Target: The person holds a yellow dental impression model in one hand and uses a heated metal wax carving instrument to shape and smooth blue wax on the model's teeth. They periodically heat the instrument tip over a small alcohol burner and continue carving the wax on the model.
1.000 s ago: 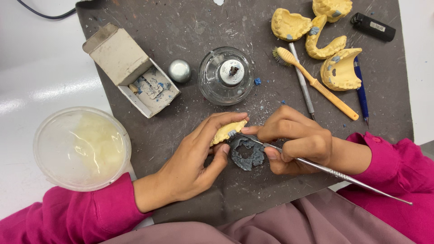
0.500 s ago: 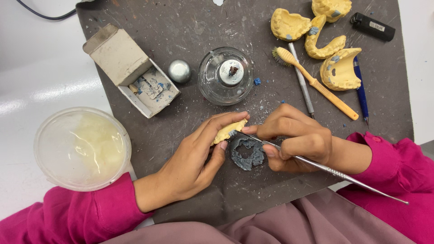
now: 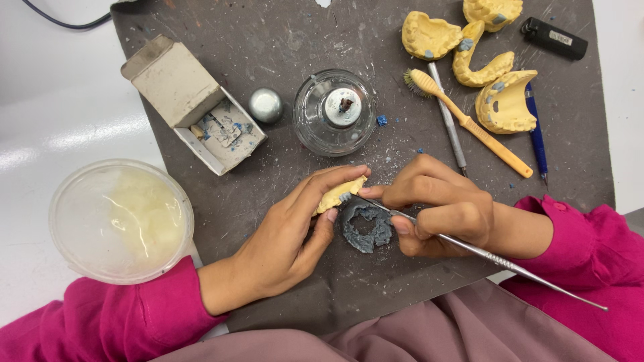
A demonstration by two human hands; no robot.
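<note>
A dark grey work mat (image 3: 282, 40), speckled with blue-grey crumbs, covers most of the white bench and bears nearly everything shown. At its left edge, on the bench, stands a round translucent tub (image 3: 121, 220) of pale liquid. An open cardboard box (image 3: 191, 104) holding grey-blue fragments lies at the mat's upper left. Near the centre stands a glass spirit burner (image 3: 334, 112) with a metal wick collar, and a small metal cap (image 3: 265, 105) sits just beside it to the left.

The left hand (image 3: 285, 238), sleeved in magenta, pinches a small yellow dental cast (image 3: 341, 194) between thumb and curled fingers, holding it just above the mat below the burner. The right hand (image 3: 439, 208) is closed in a pen grip on a slender metal carving instrument (image 3: 483, 253), whose tip meets the cast's right edge and whose handle runs out to the lower right. Beneath and between the two hands lies a ring of blue-grey wax (image 3: 365, 228).

At the upper right are four more yellow casts (image 3: 429, 35), an orange-handled brush (image 3: 469, 124), a second metal instrument (image 3: 448, 124), a blue pen (image 3: 537, 137) partly under one cast, and a black lighter (image 3: 554, 37).
</note>
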